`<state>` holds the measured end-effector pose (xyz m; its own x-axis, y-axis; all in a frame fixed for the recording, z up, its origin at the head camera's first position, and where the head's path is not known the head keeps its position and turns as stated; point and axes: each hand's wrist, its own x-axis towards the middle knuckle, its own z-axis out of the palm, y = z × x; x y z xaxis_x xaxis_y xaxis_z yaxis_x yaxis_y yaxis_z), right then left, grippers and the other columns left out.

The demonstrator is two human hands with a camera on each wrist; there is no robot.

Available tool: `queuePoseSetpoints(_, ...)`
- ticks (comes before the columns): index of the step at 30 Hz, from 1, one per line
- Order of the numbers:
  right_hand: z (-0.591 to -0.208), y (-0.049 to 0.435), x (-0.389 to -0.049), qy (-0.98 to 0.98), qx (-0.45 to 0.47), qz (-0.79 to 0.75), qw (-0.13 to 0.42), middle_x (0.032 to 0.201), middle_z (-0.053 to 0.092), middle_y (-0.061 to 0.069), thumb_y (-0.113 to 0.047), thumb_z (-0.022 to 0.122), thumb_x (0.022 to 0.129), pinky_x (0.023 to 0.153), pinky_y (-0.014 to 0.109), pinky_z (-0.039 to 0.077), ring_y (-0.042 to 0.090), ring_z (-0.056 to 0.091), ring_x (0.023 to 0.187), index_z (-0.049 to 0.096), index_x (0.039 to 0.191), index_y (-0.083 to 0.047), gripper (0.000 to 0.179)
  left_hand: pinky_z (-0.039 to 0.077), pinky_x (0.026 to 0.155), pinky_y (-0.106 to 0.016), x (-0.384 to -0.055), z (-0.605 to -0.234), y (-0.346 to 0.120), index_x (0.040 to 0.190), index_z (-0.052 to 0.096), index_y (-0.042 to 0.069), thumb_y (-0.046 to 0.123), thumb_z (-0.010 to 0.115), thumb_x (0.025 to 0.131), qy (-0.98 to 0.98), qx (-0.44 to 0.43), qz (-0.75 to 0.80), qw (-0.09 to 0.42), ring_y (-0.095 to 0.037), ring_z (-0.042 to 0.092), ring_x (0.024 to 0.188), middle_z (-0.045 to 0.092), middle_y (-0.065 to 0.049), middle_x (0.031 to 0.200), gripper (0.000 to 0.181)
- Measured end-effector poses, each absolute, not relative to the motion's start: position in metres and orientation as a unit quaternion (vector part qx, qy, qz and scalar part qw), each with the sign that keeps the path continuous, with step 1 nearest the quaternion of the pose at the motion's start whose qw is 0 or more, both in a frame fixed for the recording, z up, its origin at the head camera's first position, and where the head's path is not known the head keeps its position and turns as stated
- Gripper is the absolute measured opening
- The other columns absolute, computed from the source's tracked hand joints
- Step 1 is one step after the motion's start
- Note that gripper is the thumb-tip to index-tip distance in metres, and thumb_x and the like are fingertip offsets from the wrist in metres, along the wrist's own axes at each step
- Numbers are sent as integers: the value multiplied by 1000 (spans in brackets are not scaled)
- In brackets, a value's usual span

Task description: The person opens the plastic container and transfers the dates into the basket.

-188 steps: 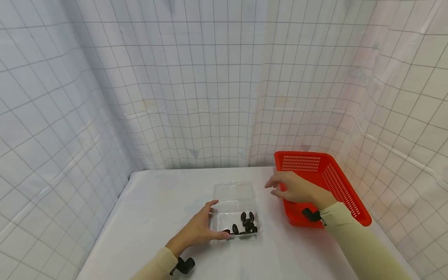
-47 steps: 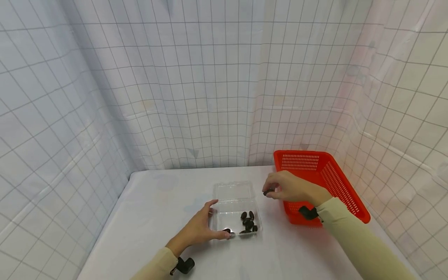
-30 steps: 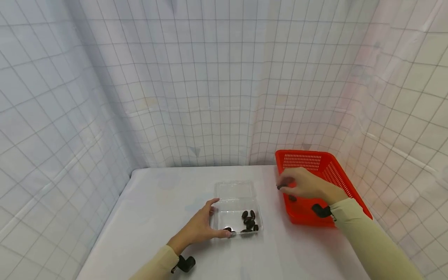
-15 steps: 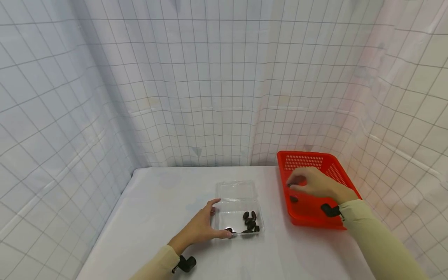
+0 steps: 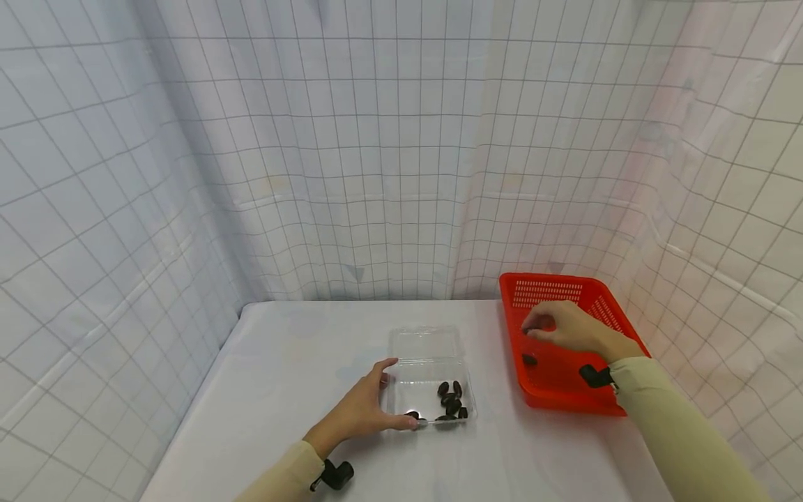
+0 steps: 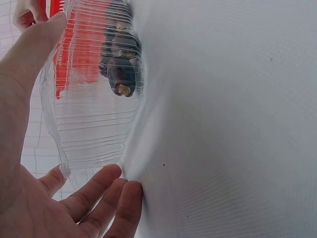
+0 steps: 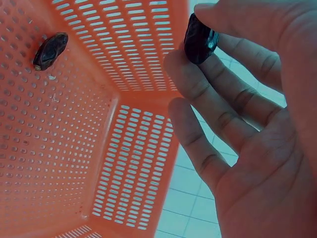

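Observation:
My left hand (image 5: 360, 411) spans the left side of a clear plastic clamshell box (image 5: 408, 390), thumb at the front edge and fingers at the back corner. The box's lid (image 5: 424, 343) lies folded back. Several dark dates (image 5: 452, 404) lie inside, mostly on the right; another shows beside my left thumb. Over the left part of a red basket (image 5: 558, 383), my right hand (image 5: 567, 328) pinches one glossy dark date (image 7: 199, 39) between thumb and fingertips. A single dark date (image 7: 50, 51) lies on the basket floor; my hand and forearm hide part of the basket.
A white cloth (image 5: 301, 348) covers the table. Grid-patterned white curtains (image 5: 357, 174) hang behind it and on both sides. The basket stands at the right, close to the right curtain, with a gap between it and the box.
One date has left the box since the oldest frame, when my right hand held nothing. My right hand, with a date in its fingers, has moved right over the basket. The left hand keeps its place.

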<state>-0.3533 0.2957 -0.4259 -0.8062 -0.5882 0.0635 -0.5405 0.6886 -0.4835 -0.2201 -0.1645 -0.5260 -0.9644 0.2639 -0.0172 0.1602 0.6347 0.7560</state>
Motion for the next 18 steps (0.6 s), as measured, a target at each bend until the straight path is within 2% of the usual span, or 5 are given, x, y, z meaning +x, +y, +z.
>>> queuePoseSetpoints(5, -432, 298, -360, 921, -298, -246, 50, 120, 87, 0, -16, 85, 107, 100, 32, 66, 13, 78, 110, 85, 126, -13, 19, 53, 122, -68, -221, -525, -164, 180, 36, 10, 53, 109, 78, 901, 117, 413, 64, -40, 66, 150, 67, -21, 162, 132)
queuePoseSetpoints(11, -437, 298, -365, 926, -291, -237, 43, 118, 87, -3, -11, 84, 108, 102, 38, 66, 16, 77, 111, 86, 124, -12, 17, 54, 122, -68, -220, -526, -164, 180, 36, 10, 53, 109, 78, 901, 118, 413, 65, -41, 66, 150, 67, -21, 162, 132)
queuePoseSetpoints(18, -440, 299, -367, 927, -289, -237, 37, 122, 87, 7, -8, 82, 108, 105, 43, 66, 19, 78, 114, 86, 124, -12, 17, 53, 122, -68, -221, -527, -164, 180, 37, 11, 54, 109, 78, 901, 119, 412, 62, -41, 66, 150, 67, -21, 161, 132)
